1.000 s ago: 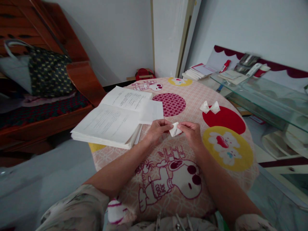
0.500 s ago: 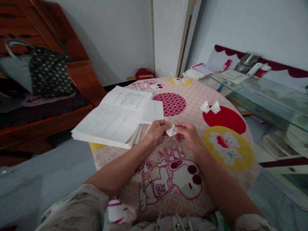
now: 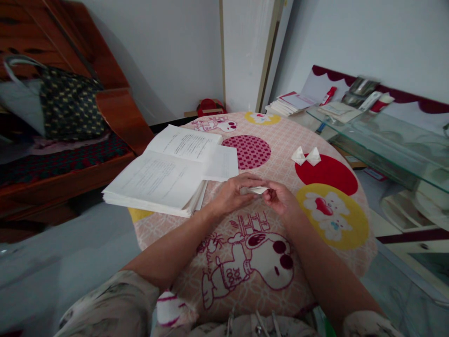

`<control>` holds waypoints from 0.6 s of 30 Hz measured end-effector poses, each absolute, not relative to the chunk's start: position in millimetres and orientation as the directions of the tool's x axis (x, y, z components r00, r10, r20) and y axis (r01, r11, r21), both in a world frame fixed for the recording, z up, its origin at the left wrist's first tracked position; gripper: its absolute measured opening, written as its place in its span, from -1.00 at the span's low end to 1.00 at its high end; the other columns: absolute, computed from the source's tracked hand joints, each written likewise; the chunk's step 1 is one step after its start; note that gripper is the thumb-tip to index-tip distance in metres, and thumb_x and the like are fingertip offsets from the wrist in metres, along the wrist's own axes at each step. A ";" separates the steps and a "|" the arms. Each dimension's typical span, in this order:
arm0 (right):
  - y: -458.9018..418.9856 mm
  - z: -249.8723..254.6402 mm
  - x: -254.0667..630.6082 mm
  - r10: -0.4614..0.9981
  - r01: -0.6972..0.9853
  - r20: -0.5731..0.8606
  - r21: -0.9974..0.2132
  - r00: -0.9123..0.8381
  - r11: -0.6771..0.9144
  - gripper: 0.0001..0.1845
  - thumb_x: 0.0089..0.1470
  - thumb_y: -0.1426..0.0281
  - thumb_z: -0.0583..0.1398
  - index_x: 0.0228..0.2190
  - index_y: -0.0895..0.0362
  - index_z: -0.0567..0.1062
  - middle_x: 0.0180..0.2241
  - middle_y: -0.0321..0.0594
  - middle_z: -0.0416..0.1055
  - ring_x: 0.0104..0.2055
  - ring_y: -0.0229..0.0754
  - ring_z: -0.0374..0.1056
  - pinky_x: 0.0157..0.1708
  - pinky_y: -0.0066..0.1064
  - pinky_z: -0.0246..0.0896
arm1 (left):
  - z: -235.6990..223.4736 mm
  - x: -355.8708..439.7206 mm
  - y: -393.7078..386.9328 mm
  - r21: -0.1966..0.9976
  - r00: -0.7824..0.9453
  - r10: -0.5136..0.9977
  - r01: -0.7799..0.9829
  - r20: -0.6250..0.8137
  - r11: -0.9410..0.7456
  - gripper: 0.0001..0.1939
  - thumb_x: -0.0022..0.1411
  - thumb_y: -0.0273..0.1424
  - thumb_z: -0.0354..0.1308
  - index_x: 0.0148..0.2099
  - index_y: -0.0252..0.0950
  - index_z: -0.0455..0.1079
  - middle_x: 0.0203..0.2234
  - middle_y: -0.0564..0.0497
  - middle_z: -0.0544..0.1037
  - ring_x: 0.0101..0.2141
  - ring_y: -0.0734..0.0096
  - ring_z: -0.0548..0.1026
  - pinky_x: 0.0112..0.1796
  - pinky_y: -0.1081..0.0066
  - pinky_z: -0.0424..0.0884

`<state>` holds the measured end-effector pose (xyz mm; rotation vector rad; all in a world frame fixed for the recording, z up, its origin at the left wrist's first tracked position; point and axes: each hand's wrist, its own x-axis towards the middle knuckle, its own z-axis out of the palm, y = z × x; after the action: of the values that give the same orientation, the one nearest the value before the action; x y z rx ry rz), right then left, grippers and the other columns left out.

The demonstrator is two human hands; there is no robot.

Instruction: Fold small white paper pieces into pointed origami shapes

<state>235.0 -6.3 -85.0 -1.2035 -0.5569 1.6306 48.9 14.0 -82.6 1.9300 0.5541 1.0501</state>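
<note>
A small folded piece of white paper [image 3: 258,190] is held between my two hands above the table's near middle. My left hand [image 3: 234,193] grips its left side, thumb below and fingers stretched along the top. At its right end, my right hand [image 3: 281,196] pinches the paper with curled fingers. Part of the paper is hidden behind the fingers. Two folded white paper pieces [image 3: 306,156] with pointed tops stand side by side beyond my right hand. To the left lies a thick open book [image 3: 157,173], with a loose sheet [image 3: 224,163] beside its right edge.
A patterned cloth covers the round table [image 3: 280,133]. On the right stands a glass shelf [image 3: 379,145] with papers, a red cup [image 3: 381,103] and metal bowls. A wooden bench [image 3: 115,107] holding a checked bag [image 3: 72,103] is at the left.
The folded paper has turned from showing a broad face to a thin, flatter edge. My left hand has shifted right, its fingers now stretched over the paper.
</note>
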 end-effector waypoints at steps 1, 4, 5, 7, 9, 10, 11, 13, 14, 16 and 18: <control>-6.9 -84.6 234.6 0.893 -0.425 -0.449 -0.802 -0.033 -0.419 -0.89 -0.04 0.50 0.18 -0.54 0.15 0.49 -0.74 -0.38 0.32 -0.77 -0.39 0.16 -0.79 -0.58 0.03 | -82.2 49.2 13.0 0.830 0.546 0.699 0.013 0.461 -0.558 -0.67 0.19 -0.43 0.29 0.02 -0.14 0.59 -0.03 -0.07 0.60 0.00 0.27 0.53 0.07 0.24 0.40; -10.3 -84.0 232.0 0.909 -0.340 -0.407 -0.846 -0.088 -0.412 -0.88 -0.01 0.45 0.18 -0.52 0.17 0.51 -0.69 -0.32 0.38 -0.75 -0.35 0.22 -0.78 -0.55 0.07 | -85.3 50.9 12.5 0.865 0.479 0.775 0.062 0.412 -0.498 -0.80 0.27 -0.32 0.26 -0.12 -0.25 0.63 -0.24 -0.09 0.65 -0.21 0.34 0.57 -0.12 0.34 0.45; -11.6 -83.7 230.7 0.923 -0.305 -0.373 -0.872 -0.093 -0.383 -0.88 0.00 0.40 0.19 -0.49 0.17 0.52 -0.67 -0.29 0.41 -0.73 -0.32 0.26 -0.77 -0.53 0.11 | -86.8 51.5 13.2 0.888 0.438 0.813 0.065 0.384 -0.455 -0.80 0.26 -0.30 0.26 -0.17 -0.29 0.64 -0.31 -0.08 0.65 -0.28 0.36 0.56 -0.20 0.38 0.45; -13.8 -83.0 227.8 0.960 -0.233 -0.274 -0.932 -0.052 -0.278 -0.82 0.03 0.29 0.24 -0.44 0.16 0.53 -0.61 -0.24 0.47 -0.66 -0.25 0.36 -0.71 -0.48 0.23 | -88.6 52.1 14.8 0.938 0.356 0.884 0.053 0.302 -0.342 -0.78 0.22 -0.28 0.29 -0.28 -0.34 0.62 -0.45 -0.03 0.61 -0.42 0.43 0.51 -0.35 0.45 0.41; -15.2 -81.8 225.3 0.991 -0.142 -0.125 -0.983 0.048 -0.117 -0.75 0.05 0.19 0.27 -0.41 0.14 0.55 -0.53 -0.20 0.53 -0.56 -0.19 0.44 -0.62 -0.43 0.32 | -88.0 52.3 16.0 0.977 0.301 0.933 0.025 0.196 -0.213 -0.78 0.17 -0.27 0.31 -0.33 -0.36 0.61 -0.53 0.01 0.58 -0.51 0.49 0.45 -0.44 0.49 0.36; -15.7 -81.3 224.6 0.995 -0.088 -0.036 -0.996 0.098 -0.028 -0.73 0.05 0.16 0.27 -0.39 0.13 0.56 -0.47 -0.19 0.55 -0.51 -0.18 0.46 -0.57 -0.42 0.35 | -86.9 52.5 16.2 0.988 0.288 0.947 0.011 0.145 -0.155 -0.77 0.15 -0.27 0.31 -0.33 -0.37 0.61 -0.53 0.02 0.57 -0.53 0.51 0.44 -0.46 0.50 0.36; -16.0 -80.9 224.2 0.990 -0.031 0.048 -0.998 0.131 0.052 -0.73 0.05 0.16 0.28 -0.37 0.12 0.58 -0.43 -0.19 0.57 -0.46 -0.17 0.48 -0.52 -0.40 0.38 | -85.6 52.7 16.1 0.994 0.283 0.954 0.000 0.102 -0.106 -0.77 0.13 -0.27 0.32 -0.33 -0.37 0.61 -0.53 0.02 0.57 -0.54 0.51 0.43 -0.46 0.51 0.37; -16.5 -80.9 224.6 0.976 0.069 0.170 -0.984 0.136 0.162 -0.77 0.04 0.20 0.30 -0.33 0.09 0.61 -0.36 -0.20 0.59 -0.38 -0.15 0.48 -0.41 -0.36 0.41 | -83.6 53.6 15.6 0.999 0.280 0.959 -0.021 0.042 -0.038 -0.76 0.10 -0.27 0.33 -0.33 -0.38 0.60 -0.52 0.00 0.58 -0.54 0.52 0.43 -0.47 0.51 0.39; -16.7 -81.5 225.2 0.971 0.105 0.205 -0.976 0.119 0.193 -0.79 0.02 0.22 0.31 -0.32 0.08 0.62 -0.34 -0.21 0.60 -0.36 -0.14 0.49 -0.37 -0.34 0.41 | -83.2 54.1 15.4 0.999 0.280 0.960 -0.030 0.024 -0.016 -0.76 0.09 -0.26 0.34 -0.35 -0.38 0.60 -0.52 0.00 0.58 -0.55 0.52 0.43 -0.47 0.51 0.40; -16.6 -83.6 226.2 0.968 0.146 0.236 -0.964 0.081 0.223 -0.82 -0.01 0.27 0.33 -0.33 0.07 0.62 -0.35 -0.22 0.59 -0.34 -0.13 0.49 -0.30 -0.31 0.41 | -83.7 55.2 15.2 0.999 0.292 0.956 -0.049 -0.001 0.016 -0.75 0.07 -0.26 0.35 -0.38 -0.39 0.58 -0.54 -0.01 0.57 -0.55 0.52 0.43 -0.48 0.50 0.41; -16.1 -86.1 226.5 0.969 0.156 0.240 -0.961 0.064 0.228 -0.85 -0.03 0.30 0.33 -0.35 0.07 0.60 -0.38 -0.24 0.58 -0.36 -0.14 0.48 -0.31 -0.32 0.39 | -85.5 55.9 15.6 0.997 0.316 0.949 -0.061 -0.017 0.038 -0.76 0.07 -0.26 0.35 -0.39 -0.39 0.57 -0.55 -0.01 0.56 -0.56 0.52 0.44 -0.49 0.50 0.42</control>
<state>226.5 -16.1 -86.1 -1.1738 -1.3565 0.8996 55.9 15.6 -85.5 1.2755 0.9371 0.9826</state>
